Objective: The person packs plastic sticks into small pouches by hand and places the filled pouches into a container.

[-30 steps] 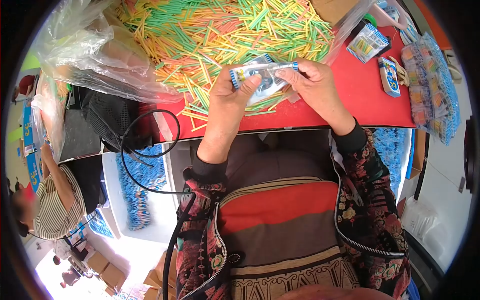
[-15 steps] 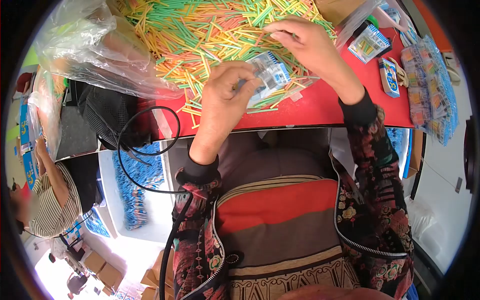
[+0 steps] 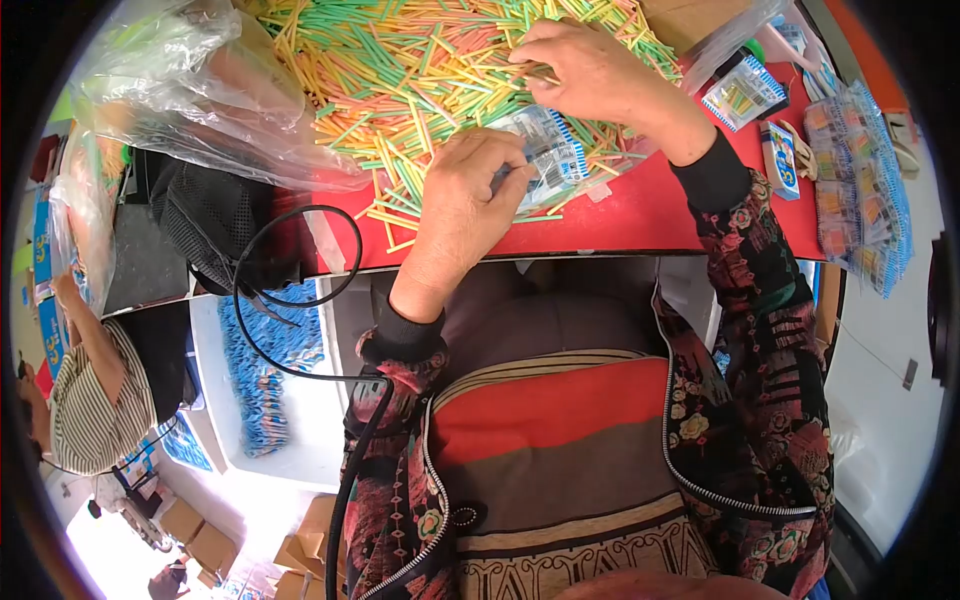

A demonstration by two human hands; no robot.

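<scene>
A heap of thin green, yellow and orange sticks [image 3: 400, 60] covers the back of the red table [image 3: 650, 215]. At the heap's front edge my left hand [image 3: 470, 190] is closed on a small clear packet [image 3: 545, 150] with blue-and-white edges. My right hand [image 3: 590, 75] is over the heap, up and to the right of the packet, its fingers bent around orange-brown sticks at their tips. How many sticks are between those fingers is too small to tell.
Clear plastic sheeting [image 3: 210, 110] and a black mesh bag [image 3: 205, 220] lie at the left, beside a looped black cable [image 3: 300, 375]. At the right are a filled packet [image 3: 745, 95], a small box [image 3: 780, 160] and a stack of packets [image 3: 860, 190]. A person in stripes [image 3: 95, 400] works far left.
My right hand has let go of the packet and moved up over the heap, where its fingers have bent in among the sticks. My left hand has kept the packet, now tilted differently.
</scene>
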